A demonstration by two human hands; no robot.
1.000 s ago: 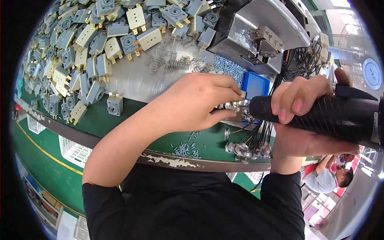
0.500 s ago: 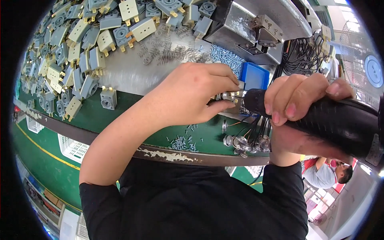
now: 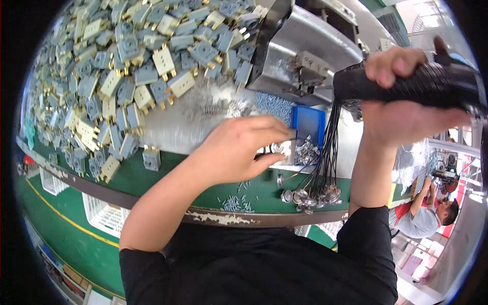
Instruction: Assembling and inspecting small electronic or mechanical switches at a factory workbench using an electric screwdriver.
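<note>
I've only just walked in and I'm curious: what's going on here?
A person in a black top is working at a green bench. The left hand holds a small metal part between thumb and fingers. The right hand grips a black tool, away from that part. Grey and cream blocks are heaped at the upper left, screws lie loose near the front edge, and round metal ends on black wires rest to their right.
</note>
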